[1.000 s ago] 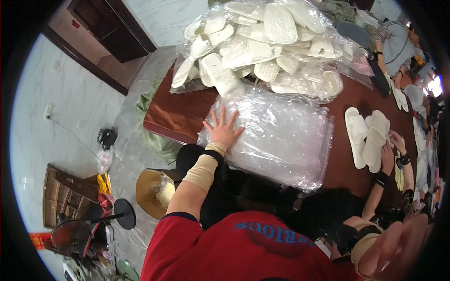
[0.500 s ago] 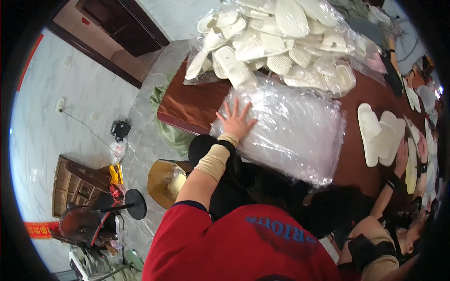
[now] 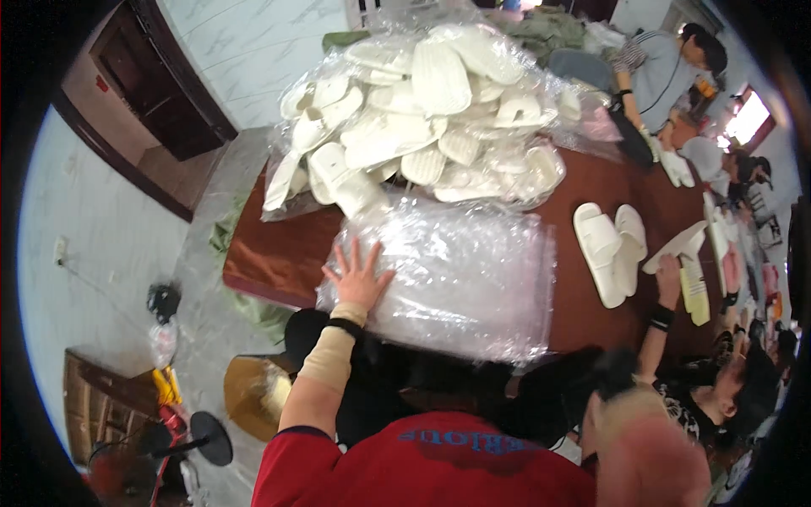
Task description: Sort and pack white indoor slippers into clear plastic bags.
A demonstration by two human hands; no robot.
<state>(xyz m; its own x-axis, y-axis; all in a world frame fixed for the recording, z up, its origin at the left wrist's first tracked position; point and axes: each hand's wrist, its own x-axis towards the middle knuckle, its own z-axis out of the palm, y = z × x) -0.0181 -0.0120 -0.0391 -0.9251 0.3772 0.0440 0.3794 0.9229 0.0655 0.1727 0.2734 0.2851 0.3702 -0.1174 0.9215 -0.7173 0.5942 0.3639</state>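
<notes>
Plastic bags [image 3: 460, 287], clear and flat, lie stacked at the centre of the frame on the glossy red-brown counter [image 3: 274, 258]. The left hand [image 3: 359, 283] rests palm down near their left edge, fingers fanned wide, gripping nothing. The right hand [image 3: 655, 465] is a blur at lower right; its opening and any hold cannot be told. Sideways pressure could make the slick-looking layers slide apart, and a hard tug could topple the off-white slipper heap [image 3: 393, 135] crowding their upper edge.
</notes>
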